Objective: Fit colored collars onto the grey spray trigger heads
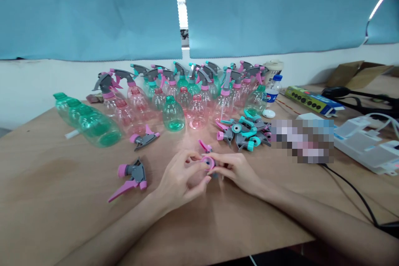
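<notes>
While our left hand [182, 176] and right hand [238, 170] pinch one pink-collared spray head [208, 160] between them, fingertips narrow on the collar, it sits just above the surface [62, 208], near the front middle, collar opening toward us. Going by the layout, we call it partway: the back of the bottle group carries heads, e.g. the clear pink bottle with a head on [224, 103], and several more in pink and green. Left bare: the front green bottle [173, 115], the pink bottle right of it [198, 113], others around them, plus the green bottles at far left [99, 129]. Loose heads: a gray-and-pink one [134, 172] left of our left hand, another [145, 139] behind it, and a mixed teal and pink pile [245, 131] beyond our right hand. Unclear: our fingers cover much of the held head, so we can't tell whether anything else is in the left palm. Back rows overlap; no reliable count from us. Can't say if the far-left greens lie down or just look tilted through the lens. Pixelated patch [302, 141] right of the pile is unreadable. Both forearms run out of frame.
</notes>
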Demonstrator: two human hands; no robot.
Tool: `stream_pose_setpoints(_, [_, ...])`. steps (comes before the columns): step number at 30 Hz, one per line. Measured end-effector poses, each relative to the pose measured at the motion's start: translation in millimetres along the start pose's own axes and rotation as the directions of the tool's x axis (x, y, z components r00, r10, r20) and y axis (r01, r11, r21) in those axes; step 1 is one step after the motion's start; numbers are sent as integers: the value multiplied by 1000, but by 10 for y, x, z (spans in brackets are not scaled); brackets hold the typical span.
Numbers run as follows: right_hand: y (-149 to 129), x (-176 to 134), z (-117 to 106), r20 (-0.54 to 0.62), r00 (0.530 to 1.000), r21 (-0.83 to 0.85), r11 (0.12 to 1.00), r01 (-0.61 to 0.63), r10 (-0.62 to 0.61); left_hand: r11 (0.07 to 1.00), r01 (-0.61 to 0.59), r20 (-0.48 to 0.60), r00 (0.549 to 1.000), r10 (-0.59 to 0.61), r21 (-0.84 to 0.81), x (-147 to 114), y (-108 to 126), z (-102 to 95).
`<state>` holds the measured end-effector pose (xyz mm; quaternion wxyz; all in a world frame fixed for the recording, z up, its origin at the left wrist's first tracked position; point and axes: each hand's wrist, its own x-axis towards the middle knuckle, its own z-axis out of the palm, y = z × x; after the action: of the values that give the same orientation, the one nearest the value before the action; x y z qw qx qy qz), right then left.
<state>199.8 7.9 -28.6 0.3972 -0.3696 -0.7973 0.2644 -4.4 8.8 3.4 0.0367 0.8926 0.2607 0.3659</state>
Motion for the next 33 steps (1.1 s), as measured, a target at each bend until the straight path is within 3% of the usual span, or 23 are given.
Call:
stream_pose_setpoints(4, [75, 43, -103, -88, 996, -196, 981, 7, -25, 999, 53, 10, 999, -53, 4, -38, 10, 31])
stream_pose_setpoints(9, [86, 108, -297, -235, 963, -457, 889, 10, -132, 993, 121, 4, 993, -121, -10, -64, 75, 74])
stream_pose_setpoints(11, [76, 131, -391, -337, 929, -555, 830, -66, -151, 991, 129, 10, 992, -129, -27, -67, 87, 84])
stream_pose_setpoints(14, [82, 154, -506, -493, 859, -679, 678, -282, -137, 988, 150, 27, 988, -149, -36, -71, 88, 93])
stream_pose_setpoints(16, [100, 162, -527, -535, 835, -718, 589, -370, -128, 986, 162, 50, 986, -160, -41, -78, 83, 101])
stream_pose_setpoints(18, [120, 163, -482, -506, 853, -735, 580, -351, -124, 984, 175, 74, 982, -172, -41, -87, 77, 113])
stream_pose_setpoints(23, [134, 118, -187, -250, 967, -686, 715, -137, -55, 983, 186, 143, 972, -184, 4, -92, 78, 135])
stream_pose_setpoints(26, [114, 77, -40, -150, 987, -630, 775, -52, -55, 985, 159, 170, 971, -168, 61, -88, 90, 91])
stream_pose_setpoints(29, [87, 47, 36, -89, 990, -561, 827, 42, -111, 976, 166, 184, 964, -191, 143, -125, 96, -55])
stream_pose_setpoints(33, [71, 27, 89, -18, 988, -504, 855, 124, -154, 920, 232, 174, 939, -296, 317, -342, -4, -420])
